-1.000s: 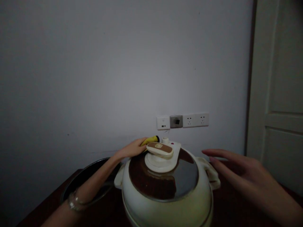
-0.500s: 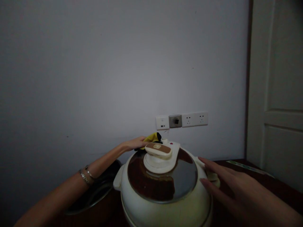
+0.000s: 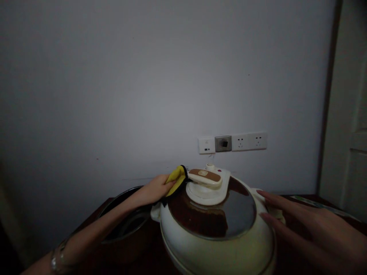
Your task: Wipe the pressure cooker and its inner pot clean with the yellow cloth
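A white electric cooker [image 3: 212,250] with a round lid [image 3: 206,221] of dark brown glass stands in front of me. On top of the lid is a white and brown handle [image 3: 205,178]. My left hand [image 3: 157,188] is closed on a yellow cloth [image 3: 176,179] with a dark edge, held against the lid's left rim beside the handle. My right hand [image 3: 311,225] rests its spread fingers on the cooker's right side, by the side grip. Its palm holds nothing that I can see.
Left of the cooker, under my left forearm, stands a dark round pot [image 3: 126,229] with a metal rim. Sockets and a switch [image 3: 223,143] are set in the wall behind. A flat patterned strip [image 3: 321,206] lies on the dark red table at right. A pale door [image 3: 351,114] stands far right.
The view has swung left, so the cooker sits further right. My left hand has brought the cloth from the lid's back edge round to its left rim. My right hand stays on the cooker.
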Available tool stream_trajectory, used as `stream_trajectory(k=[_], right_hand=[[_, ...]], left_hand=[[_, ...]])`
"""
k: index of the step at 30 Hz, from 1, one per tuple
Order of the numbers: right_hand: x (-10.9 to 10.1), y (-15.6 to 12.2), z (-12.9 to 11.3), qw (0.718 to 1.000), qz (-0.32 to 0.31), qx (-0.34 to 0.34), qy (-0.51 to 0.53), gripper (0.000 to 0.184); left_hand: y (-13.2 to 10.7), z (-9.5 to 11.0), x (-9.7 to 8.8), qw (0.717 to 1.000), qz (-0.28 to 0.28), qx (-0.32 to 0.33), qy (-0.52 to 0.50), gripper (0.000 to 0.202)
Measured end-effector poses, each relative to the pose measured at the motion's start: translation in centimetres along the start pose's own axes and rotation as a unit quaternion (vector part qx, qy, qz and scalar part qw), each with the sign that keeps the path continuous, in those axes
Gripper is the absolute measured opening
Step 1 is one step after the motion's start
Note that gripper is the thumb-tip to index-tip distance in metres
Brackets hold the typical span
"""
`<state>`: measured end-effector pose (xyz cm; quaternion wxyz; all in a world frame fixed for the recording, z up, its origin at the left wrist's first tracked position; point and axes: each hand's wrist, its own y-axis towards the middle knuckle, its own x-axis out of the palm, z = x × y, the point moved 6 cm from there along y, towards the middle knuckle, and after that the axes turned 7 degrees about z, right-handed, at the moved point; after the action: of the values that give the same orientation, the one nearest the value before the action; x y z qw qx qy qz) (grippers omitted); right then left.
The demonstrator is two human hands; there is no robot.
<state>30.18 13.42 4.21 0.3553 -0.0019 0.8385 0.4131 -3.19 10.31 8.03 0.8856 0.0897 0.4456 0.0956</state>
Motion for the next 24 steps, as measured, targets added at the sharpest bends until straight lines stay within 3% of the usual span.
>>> stream_trajectory(k=[2,6,9,15,20,24], right_hand=[[0.6,-0.2,0.3,0.997,-0.058,-0.017,-0.044,0.050],[0.7,-0.6,0.7,0.993,-0.074,-0.030,-0.081,0.051],[0.6,-0.6,0.4,0.992,-0.075,-0.046,-0.088,0.051],[0.3,-0.2,-0.6,0.993,-0.062,-0.055,-0.081,0.047],[0.1,0.4,-2.0,0.992,-0.069,-0.094,-0.057,0.045],[-0.3,0.4,-2.4,0.991,-0.052,-0.108,-0.052,0.041]], left_hand=[[1.7,0.0,0.7,1.000,-0.023,0.002,-0.014,0.030],[5.1,-0.8,2.3,0.994,-0.041,-0.011,-0.097,0.029],[5.5,-1.7,2.9,0.987,-0.039,-0.024,-0.151,0.033],[0.8,-1.8,1.7,0.992,0.015,-0.012,-0.124,0.040],[-4.1,0.3,1.0,0.992,0.090,-0.003,-0.093,0.040],[-7.3,2.1,0.8,0.990,0.142,0.024,0.000,0.039]])
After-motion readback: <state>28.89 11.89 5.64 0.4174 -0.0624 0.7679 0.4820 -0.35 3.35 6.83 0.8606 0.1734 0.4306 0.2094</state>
